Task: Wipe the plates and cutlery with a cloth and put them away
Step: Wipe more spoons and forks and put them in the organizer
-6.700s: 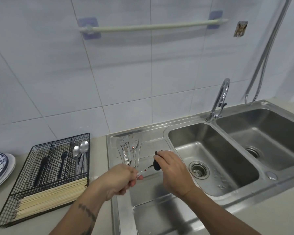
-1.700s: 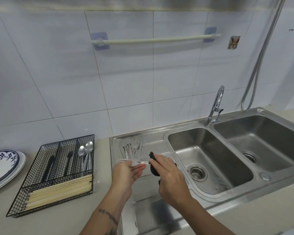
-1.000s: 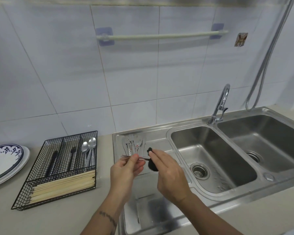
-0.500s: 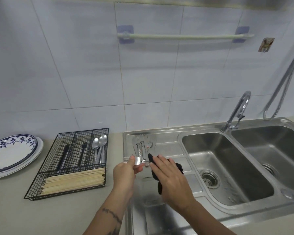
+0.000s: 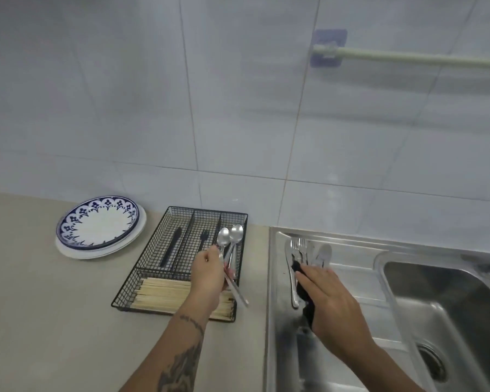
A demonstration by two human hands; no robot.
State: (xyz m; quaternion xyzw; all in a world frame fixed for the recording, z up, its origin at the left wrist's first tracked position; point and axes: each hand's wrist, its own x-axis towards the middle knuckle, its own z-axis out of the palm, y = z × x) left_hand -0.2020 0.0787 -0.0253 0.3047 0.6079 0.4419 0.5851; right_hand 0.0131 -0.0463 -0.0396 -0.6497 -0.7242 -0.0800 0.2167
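Observation:
My left hand (image 5: 207, 275) pinches a steel fork (image 5: 236, 291) over the right compartment of the black wire cutlery tray (image 5: 178, 211), where two steel spoons (image 5: 230, 239) lie. The fork's handle points down and to the right; its head is hidden by my fingers. My right hand (image 5: 328, 301) holds a black cloth (image 5: 301, 281) low over the steel drainboard (image 5: 351, 267), touching the pile of steel cutlery (image 5: 304, 248) there. A blue-patterned plate (image 5: 96, 226) tops a stack of plates on the counter, left of the tray.
The tray also holds a black knife (image 5: 170, 250), a black fork (image 5: 203, 239) and several chopsticks (image 5: 164, 292) in the front section. A sink basin (image 5: 450, 306) lies right of the drainboard. A towel rail (image 5: 408, 59) hangs on the tiled wall.
My left hand has carried the fork left, from above the drainboard to over the tray. My right hand with the cloth has dropped onto the cutlery pile. The view has swung left.

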